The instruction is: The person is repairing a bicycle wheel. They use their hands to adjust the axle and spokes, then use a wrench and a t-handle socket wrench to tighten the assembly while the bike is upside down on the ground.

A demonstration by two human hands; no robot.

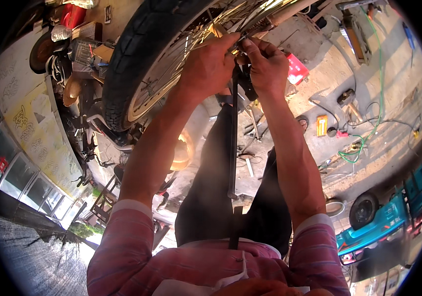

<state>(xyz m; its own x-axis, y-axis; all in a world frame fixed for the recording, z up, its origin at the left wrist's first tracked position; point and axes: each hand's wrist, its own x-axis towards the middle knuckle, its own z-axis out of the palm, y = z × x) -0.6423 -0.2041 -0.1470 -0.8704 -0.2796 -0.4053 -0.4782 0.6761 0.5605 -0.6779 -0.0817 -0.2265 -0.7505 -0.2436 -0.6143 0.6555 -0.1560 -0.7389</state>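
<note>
Both my hands meet close together at the hub area of a spoked wheel with a black knobbly tyre. My left hand is closed, its fingertips pinching at the end of the axle beside the spokes. My right hand is closed too, thumb and forefinger pressed together on a small part at the same spot. What each hand pinches is too small and hidden to name. Below them a long dark metal bar hangs down in front of my legs.
Tools and cables lie on the floor, among them a hammer and a green cord. A red box and an orange box sit to the right. A turquoise vehicle stands at the lower right; clutter fills the left.
</note>
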